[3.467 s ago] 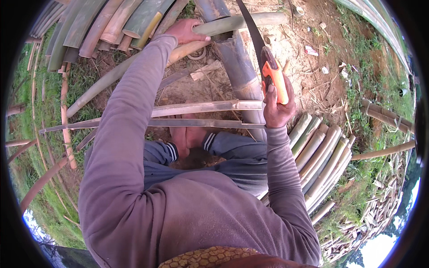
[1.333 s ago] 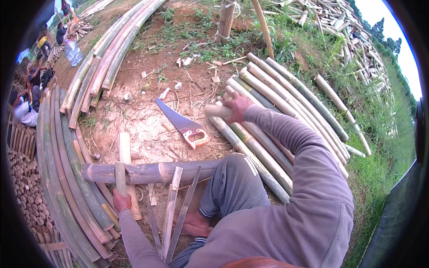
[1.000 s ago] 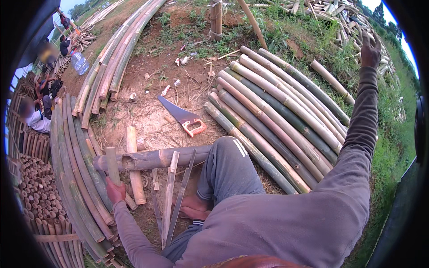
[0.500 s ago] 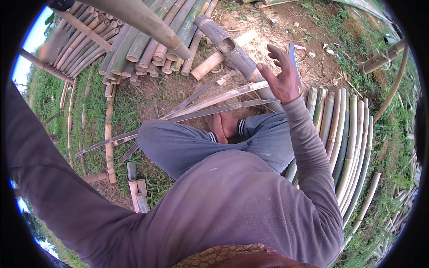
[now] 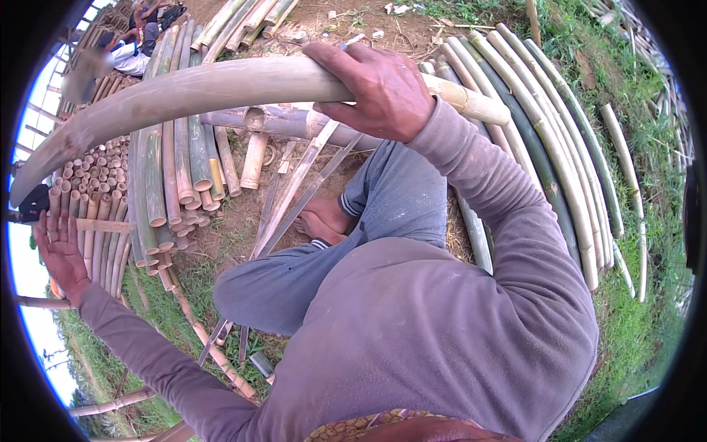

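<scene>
A long, pale bamboo pole (image 5: 221, 85) stretches across the upper view from the far left to just right of middle, raised above the other bamboo. My right hand (image 5: 387, 92) grips it near its right end, fingers over the top and thumb on the near side. Under the pole's left end, my left hand (image 5: 65, 258) is open with fingers spread and holds nothing. A small dark object (image 5: 33, 202) is between its fingertips and the pole; its kind is unclear. Below the pole, a thick notched bamboo log (image 5: 302, 121) lies on the ground, with split bamboo strips (image 5: 298, 177) leaning against it.
Green and brown bamboo poles (image 5: 155, 177) are piled at the left, cut ends toward me. Another row of poles (image 5: 508, 74) lies on the grass at the right. Two people (image 5: 136, 51) sit at the far upper left. My crossed legs (image 5: 398, 199) are in front of the log.
My right hand, empty and raised before, now grips the pole. The pole has come down from the upper left to lie crosswise. My left hand has come into view. The view has turned left.
</scene>
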Available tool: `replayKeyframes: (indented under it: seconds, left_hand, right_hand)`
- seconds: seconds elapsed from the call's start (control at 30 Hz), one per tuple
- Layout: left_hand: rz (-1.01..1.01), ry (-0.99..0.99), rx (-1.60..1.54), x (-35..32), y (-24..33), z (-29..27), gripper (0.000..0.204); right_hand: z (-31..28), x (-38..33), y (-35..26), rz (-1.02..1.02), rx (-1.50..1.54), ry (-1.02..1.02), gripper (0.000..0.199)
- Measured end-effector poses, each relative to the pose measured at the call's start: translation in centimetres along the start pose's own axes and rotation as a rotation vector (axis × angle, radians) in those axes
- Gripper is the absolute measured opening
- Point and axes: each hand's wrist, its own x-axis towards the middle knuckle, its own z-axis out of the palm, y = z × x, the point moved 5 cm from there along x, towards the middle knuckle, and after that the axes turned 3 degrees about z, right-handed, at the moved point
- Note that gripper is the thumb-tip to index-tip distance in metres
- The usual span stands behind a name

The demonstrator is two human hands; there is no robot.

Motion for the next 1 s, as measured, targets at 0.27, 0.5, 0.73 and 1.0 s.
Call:
replayKeyframes:
  seconds: [0.27,0.5,0.73,1.0]
  left_hand:
    - [-0.415,-0.34,0.571,-11.5,-28.4,-4.1,0.054]
    - [-0.507,-0.439,0.693,-14.6,-32.6,-3.3,0.05]
    - [-0.499,-0.524,0.749,-14.5,-34.3,-3.1,0.048]
    - [-0.224,-0.451,0.737,-16.9,-29.7,-2.9,0.032]
  right_hand:
    - [-6.7,-27.9,19.4,0.848,-0.486,-0.339,0.071]
    - [-14.2,-45.6,22.0,1.248,-0.636,-0.363,0.08]
    - [-16.8,-48.0,24.4,1.335,-0.675,-0.337,0.083]
    - [-15.0,-44.7,32.0,1.391,-0.838,-0.076,0.075]
